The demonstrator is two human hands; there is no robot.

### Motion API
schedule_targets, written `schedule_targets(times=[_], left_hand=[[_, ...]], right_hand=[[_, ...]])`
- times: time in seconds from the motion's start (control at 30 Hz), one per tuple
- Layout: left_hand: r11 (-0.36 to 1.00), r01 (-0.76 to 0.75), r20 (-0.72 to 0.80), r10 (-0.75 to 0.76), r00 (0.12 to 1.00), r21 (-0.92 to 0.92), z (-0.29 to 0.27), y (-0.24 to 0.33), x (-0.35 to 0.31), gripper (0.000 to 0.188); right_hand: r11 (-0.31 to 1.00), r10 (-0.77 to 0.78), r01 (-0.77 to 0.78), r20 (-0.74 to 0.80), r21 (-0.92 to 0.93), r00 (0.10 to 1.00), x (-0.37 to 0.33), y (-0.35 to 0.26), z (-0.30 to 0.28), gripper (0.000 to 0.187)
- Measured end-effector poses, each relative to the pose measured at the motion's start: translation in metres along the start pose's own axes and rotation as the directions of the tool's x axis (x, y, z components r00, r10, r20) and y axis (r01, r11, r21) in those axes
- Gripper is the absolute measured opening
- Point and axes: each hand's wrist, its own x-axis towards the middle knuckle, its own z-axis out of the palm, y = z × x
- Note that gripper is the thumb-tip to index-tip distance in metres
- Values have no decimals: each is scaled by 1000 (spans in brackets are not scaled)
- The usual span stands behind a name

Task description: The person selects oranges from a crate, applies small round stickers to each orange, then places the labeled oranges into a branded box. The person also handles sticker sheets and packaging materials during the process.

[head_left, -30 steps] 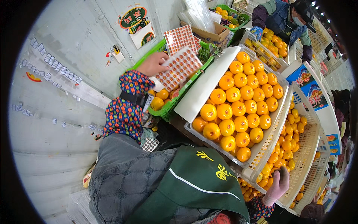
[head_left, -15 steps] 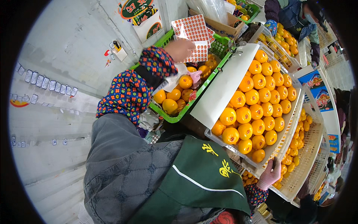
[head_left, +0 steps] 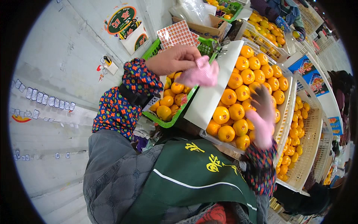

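My bare left hand (head_left: 173, 59) pinches a pink glove (head_left: 201, 72) between thumb and fingers, above a green basket (head_left: 172, 121) of oranges (head_left: 164, 112). Behind that hand, sheets of round red stickers (head_left: 179, 33) lie over the basket's far part. My right hand (head_left: 263, 119), in a pink glove with dark fingers, is raised over a crate (head_left: 285, 112) of neatly stacked oranges (head_left: 236, 111). Its fingers are spread and blurred by motion, and nothing shows in them. Many of the stacked oranges carry a small red sticker.
A white board (head_left: 214, 89) stands between basket and crate. To the right are pale plastic crates (head_left: 313, 130) with more oranges. At the back sit a cardboard box (head_left: 201, 28) with clear bags and another orange-filled crate (head_left: 242, 33), where a co-worker's gloved hand (head_left: 283, 24) shows. A wall rises at left.
My left hand has left the sticker sheet and lifted the pink glove from the basket. My right hand has moved from the crate's near right edge up over the stacked oranges.
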Motion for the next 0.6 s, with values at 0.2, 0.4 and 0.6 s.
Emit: schedule_targets(times=[0.2, 0.4, 0.6], left_hand=[[975, -14, -263, -47, 964, -223, 58, 10, -25, 21], [732, -258, -539, -174, 824, -631, 162, -19, -116, 57], [870, 325, -905, 258, 340, 370, 255, -18, -163, 74]], right_hand=[[825, 222, -385, 389, 414, 894, 50, 12, 100, 37], [556, 259, -565, 519, 610, 815, 36, 22, 119, 17], [587, 253, -731, 779, 347, 573, -16, 29, 133, 15]])
